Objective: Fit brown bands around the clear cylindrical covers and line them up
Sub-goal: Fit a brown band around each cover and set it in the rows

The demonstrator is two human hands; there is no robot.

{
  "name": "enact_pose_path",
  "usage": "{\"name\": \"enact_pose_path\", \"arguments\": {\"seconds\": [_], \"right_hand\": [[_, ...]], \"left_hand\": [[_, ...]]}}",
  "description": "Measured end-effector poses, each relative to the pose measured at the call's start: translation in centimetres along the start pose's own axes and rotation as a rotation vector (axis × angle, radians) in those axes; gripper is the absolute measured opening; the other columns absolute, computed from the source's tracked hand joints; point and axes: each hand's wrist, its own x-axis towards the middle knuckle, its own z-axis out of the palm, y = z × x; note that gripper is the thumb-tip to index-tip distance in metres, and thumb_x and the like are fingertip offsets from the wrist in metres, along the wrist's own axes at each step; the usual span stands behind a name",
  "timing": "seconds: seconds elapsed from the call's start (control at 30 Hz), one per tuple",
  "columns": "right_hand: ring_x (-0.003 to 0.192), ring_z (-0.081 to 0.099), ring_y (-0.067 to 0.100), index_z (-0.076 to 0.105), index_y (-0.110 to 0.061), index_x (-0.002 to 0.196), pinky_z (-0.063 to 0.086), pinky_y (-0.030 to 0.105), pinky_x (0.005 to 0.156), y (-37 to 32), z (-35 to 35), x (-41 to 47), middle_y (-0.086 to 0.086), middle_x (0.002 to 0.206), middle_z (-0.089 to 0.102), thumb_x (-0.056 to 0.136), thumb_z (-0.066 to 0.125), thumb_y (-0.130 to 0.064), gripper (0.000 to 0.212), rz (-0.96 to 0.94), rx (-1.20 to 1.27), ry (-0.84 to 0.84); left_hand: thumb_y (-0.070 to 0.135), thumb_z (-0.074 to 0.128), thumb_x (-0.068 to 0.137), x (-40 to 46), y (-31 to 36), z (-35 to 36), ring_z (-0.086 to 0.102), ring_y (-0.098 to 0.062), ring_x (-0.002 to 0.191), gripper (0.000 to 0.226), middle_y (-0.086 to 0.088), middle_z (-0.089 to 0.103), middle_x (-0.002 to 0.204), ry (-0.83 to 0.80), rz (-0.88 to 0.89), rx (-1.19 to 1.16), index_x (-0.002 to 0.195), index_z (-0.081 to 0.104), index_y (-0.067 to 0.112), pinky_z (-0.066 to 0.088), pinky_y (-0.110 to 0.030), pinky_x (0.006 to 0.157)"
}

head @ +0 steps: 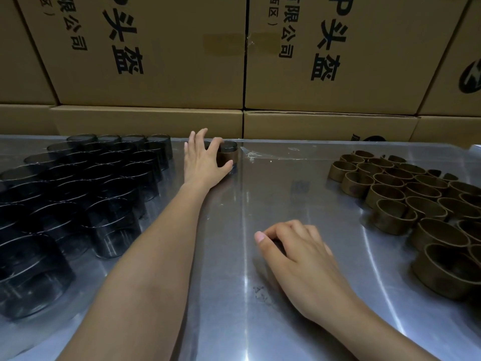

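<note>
My left arm is stretched far forward across the table (pixel 260 204), almost to its far edge. My left hand (pixel 201 162) is there on a banded cover (pixel 229 155): the thumb is curled against its near side and the fingers reach over its top and left side, so I am grasping it. This cover stands upright on the table, close to the far edge, a little right of the group of covers (pixel 86 188) and apart from them. A brown band sits around its wall, and a strip of clear wall shows under the band.

My right hand (pixel 299 259) is near me, low over the middle of the table. The fingers are curled down loosely and the thumb points left. I see nothing held in it; whether the fingertips touch the metal, I cannot tell.

The plain covers stand on my left in close rows, touching each other, from the near edge to the far edge. They look dark and see-through, and have no bands. The loose bands (pixel 416 201) are on my right, also in a tight group, open side up, many touching. They are well apart from both hands.

Behind the table there are stacked boxes (pixel 156 61) with black printed characters.
</note>
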Motion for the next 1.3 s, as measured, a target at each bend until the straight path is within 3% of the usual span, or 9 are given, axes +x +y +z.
{"name": "enact_pose_path", "arguments": {"seconds": [0.27,0.47,0.57,0.73,0.9,1.03,1.13,1.23,1.3], "right_hand": [[0.097,0.029,0.003,0.047,-0.040,0.081,0.022,0.028,0.084,-0.1,0.1,0.3,-0.020,0.095,0.044,0.089,0.027,-0.059,0.029,0.040,-0.008,0.018],[0.104,0.034,0.007,0.055,-0.030,0.094,0.028,0.031,0.085,-0.2,-0.2,0.2,-0.012,0.100,0.050,0.101,0.036,-0.042,0.023,0.044,0.041,0.042],[0.105,0.038,0.010,0.057,-0.026,0.092,0.029,0.029,0.081,-0.2,-0.4,-0.5,-0.011,0.096,0.053,0.101,0.038,-0.038,0.023,0.027,0.055,0.077],[0.096,0.041,0.012,0.059,-0.021,0.087,0.031,0.031,0.071,0.1,-0.5,-1.0,-0.011,0.086,0.059,0.099,0.043,-0.032,0.023,0.036,0.095,0.143],[0.105,0.049,0.014,0.061,-0.022,0.085,0.038,0.032,0.074,0.4,-0.6,-0.4,-0.011,0.087,0.064,0.096,0.047,-0.029,0.020,0.067,0.194,0.137],[0.105,0.050,0.013,0.058,-0.030,0.080,0.038,0.032,0.076,0.4,-0.5,0.0,-0.013,0.088,0.063,0.096,0.048,-0.029,0.018,0.063,0.176,0.124],[0.104,0.053,0.015,0.056,-0.031,0.077,0.043,0.033,0.079,0.6,-0.5,0.0,-0.009,0.091,0.065,0.095,0.049,-0.028,0.020,0.064,0.178,0.126],[0.101,0.054,0.016,0.055,-0.033,0.075,0.044,0.033,0.077,0.7,-0.4,0.0,-0.012,0.087,0.064,0.095,0.050,-0.028,0.021,0.051,0.182,0.132],[0.100,0.054,0.015,0.055,-0.033,0.075,0.042,0.032,0.075,0.7,-0.4,0.0,-0.015,0.084,0.062,0.094,0.050,-0.028,0.021,0.054,0.181,0.132]], "left_hand": [[0.029,0.054,0.093,-5.5,2.5,-3.1,0.029,-0.031,0.136,0.045,-0.013,0.036,0.142,0.091,0.130,0.072,0.135,0.047,0.017,0.018,-0.039,0.115],[0.026,0.049,0.092,-12.5,5.5,-7.8,0.045,-0.026,0.112,0.036,-0.007,0.046,0.125,0.032,0.188,0.148,0.126,0.050,0.015,0.037,-0.035,0.088],[0.030,0.047,0.090,-16.1,6.4,-9.4,0.042,-0.028,0.113,0.039,-0.006,0.042,0.131,-0.004,0.162,0.312,0.126,0.046,0.018,0.034,-0.039,0.087],[0.045,0.045,0.091,-18.3,4.9,-11.0,0.015,-0.035,0.133,0.059,-0.006,0.012,0.149,-0.071,0.030,0.503,0.141,0.026,0.021,0.019,-0.065,0.107],[0.045,0.050,0.089,-17.5,2.7,-12.0,0.015,-0.038,0.133,0.060,-0.007,0.010,0.150,-0.058,-0.079,0.548,0.139,0.030,0.018,0.025,-0.064,0.104],[0.055,0.041,0.091,-17.5,0.8,-12.3,0.004,-0.032,0.125,0.066,-0.005,-0.001,0.148,-0.063,-0.158,0.609,0.143,0.019,0.020,0.030,-0.062,0.099],[0.050,0.041,0.095,-17.3,0.8,-12.5,0.020,-0.030,0.124,0.061,-0.007,0.012,0.148,-0.060,-0.163,0.633,0.142,0.020,0.019,0.035,-0.055,0.095],[0.024,0.052,0.091,-17.3,2.3,-12.5,0.048,-0.029,0.106,0.043,-0.008,0.031,0.134,-0.069,-0.101,0.621,0.130,0.036,0.017,0.037,-0.049,0.090],[0.015,0.054,0.086,-17.5,3.5,-12.5,0.054,-0.030,0.100,0.040,-0.008,0.032,0.131,-0.092,-0.041,0.594,0.123,0.038,0.016,0.036,-0.049,0.091]]}}
